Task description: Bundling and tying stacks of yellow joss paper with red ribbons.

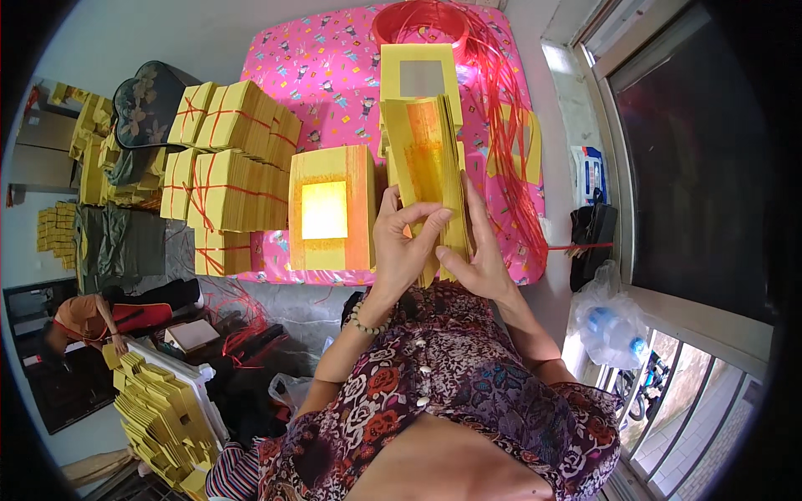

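A thick upright sheaf of yellow joss paper, with orange bands and a gold patch, stands between my hands. My left hand grips its left side, thumb across the front sheet. My right hand is closed along its right edge, with the thumb near the lower part. Just left of it lies a joss paper stack with a bright gold square and orange edges. Behind the sheaf is another yellow stack with a grey square on top. Bundles tied with red strips are piled farther left.
The table has a pink patterned cover. Long red plastic strips trail from a red basin down its right side. At the lower left, a person reaches toward heaped yellow paper. A plastic bag hangs by the window bars.
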The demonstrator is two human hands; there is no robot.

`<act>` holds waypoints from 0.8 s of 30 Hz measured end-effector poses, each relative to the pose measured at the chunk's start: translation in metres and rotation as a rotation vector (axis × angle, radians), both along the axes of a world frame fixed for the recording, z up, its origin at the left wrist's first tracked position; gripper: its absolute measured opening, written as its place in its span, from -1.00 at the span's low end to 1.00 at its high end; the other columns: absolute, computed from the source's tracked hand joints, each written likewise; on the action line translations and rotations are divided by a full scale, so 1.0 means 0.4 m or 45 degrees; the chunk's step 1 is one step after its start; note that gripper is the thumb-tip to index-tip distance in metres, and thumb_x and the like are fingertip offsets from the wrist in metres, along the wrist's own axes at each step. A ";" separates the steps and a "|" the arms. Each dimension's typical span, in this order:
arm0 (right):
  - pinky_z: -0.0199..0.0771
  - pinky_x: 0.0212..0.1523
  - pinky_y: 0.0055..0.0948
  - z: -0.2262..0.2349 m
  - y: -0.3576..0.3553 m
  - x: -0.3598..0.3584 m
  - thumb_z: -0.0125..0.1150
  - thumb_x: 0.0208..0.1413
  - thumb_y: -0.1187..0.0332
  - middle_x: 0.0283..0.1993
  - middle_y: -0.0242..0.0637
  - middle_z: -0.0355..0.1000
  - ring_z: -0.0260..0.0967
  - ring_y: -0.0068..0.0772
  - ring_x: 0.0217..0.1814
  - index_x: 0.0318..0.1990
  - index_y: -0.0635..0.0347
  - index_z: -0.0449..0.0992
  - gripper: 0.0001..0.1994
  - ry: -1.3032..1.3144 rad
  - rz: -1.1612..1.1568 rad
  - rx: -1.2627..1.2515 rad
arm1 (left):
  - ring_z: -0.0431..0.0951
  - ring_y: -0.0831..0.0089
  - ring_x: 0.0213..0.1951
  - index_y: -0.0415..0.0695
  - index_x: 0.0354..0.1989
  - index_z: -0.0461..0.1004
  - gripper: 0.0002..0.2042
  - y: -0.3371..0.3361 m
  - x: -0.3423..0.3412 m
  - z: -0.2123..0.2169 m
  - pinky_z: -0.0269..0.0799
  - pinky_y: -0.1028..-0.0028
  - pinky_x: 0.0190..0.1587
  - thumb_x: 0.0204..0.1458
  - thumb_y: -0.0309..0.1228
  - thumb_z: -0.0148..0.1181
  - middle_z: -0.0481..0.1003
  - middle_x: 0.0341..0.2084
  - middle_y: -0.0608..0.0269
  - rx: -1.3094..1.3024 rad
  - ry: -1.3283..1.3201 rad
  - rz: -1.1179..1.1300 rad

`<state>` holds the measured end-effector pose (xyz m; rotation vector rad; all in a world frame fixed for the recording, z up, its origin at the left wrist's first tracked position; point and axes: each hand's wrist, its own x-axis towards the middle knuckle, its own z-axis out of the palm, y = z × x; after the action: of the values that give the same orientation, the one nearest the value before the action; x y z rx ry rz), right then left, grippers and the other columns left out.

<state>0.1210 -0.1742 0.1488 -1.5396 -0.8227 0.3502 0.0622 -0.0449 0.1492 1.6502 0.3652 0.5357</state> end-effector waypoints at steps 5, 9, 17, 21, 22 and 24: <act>-0.22 0.39 -0.23 -0.001 0.000 0.003 0.14 -0.11 0.46 0.38 0.03 -0.17 -0.26 -0.12 0.46 0.35 0.42 -0.26 -0.11 0.032 0.015 0.026 | 0.41 0.30 -0.09 -0.21 -0.35 0.61 -0.85 0.000 0.004 -0.008 0.31 0.40 -0.02 -0.11 -0.44 0.35 0.38 -0.17 0.12 0.020 -0.038 -0.009; -0.21 0.39 -0.24 0.008 0.000 0.005 0.13 -0.11 0.47 0.37 0.02 -0.17 -0.26 -0.13 0.46 0.35 0.41 -0.26 -0.12 0.039 0.024 0.038 | 0.40 0.30 -0.08 -0.19 -0.37 0.61 -0.85 -0.001 0.005 -0.003 0.30 0.40 -0.01 -0.12 -0.44 0.36 0.38 -0.17 0.12 0.007 -0.030 -0.013; -0.18 0.38 -0.24 0.002 -0.002 0.009 0.13 -0.11 0.47 0.38 0.01 -0.17 -0.25 -0.14 0.46 0.35 0.41 -0.26 -0.12 0.078 0.038 0.042 | 0.39 0.31 -0.09 -0.18 -0.39 0.62 -0.86 0.000 0.010 -0.005 0.31 0.41 -0.03 -0.14 -0.43 0.38 0.37 -0.20 0.15 0.047 -0.014 -0.006; -0.18 0.38 -0.24 0.004 -0.003 0.009 0.13 -0.11 0.47 0.38 0.01 -0.18 -0.26 -0.14 0.46 0.35 0.41 -0.26 -0.12 0.109 0.039 0.072 | 0.39 0.36 -0.12 -0.20 -0.39 0.61 -0.86 0.001 0.011 -0.006 0.31 0.44 -0.06 -0.12 -0.43 0.37 0.36 -0.23 0.20 0.078 -0.033 -0.022; -0.18 0.38 -0.24 0.004 -0.003 0.010 0.13 -0.11 0.47 0.38 0.01 -0.18 -0.26 -0.14 0.46 0.35 0.42 -0.26 -0.12 0.091 0.041 0.071 | 0.39 0.40 -0.14 -0.21 -0.37 0.60 -0.87 0.001 0.011 -0.007 0.31 0.47 -0.09 -0.08 -0.43 0.35 0.35 -0.25 0.24 0.107 -0.053 -0.028; -0.18 0.39 -0.24 0.004 -0.002 0.010 0.13 -0.11 0.46 0.38 0.01 -0.18 -0.26 -0.14 0.46 0.35 0.42 -0.26 -0.12 0.100 0.041 0.067 | 0.39 0.41 -0.14 -0.21 -0.38 0.60 -0.87 0.000 0.009 -0.005 0.31 0.47 -0.09 -0.09 -0.43 0.35 0.35 -0.25 0.24 0.113 -0.042 -0.026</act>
<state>0.1252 -0.1751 0.1506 -1.4556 -0.7902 0.4074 0.0660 -0.0448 0.1472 1.7264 0.3038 0.5697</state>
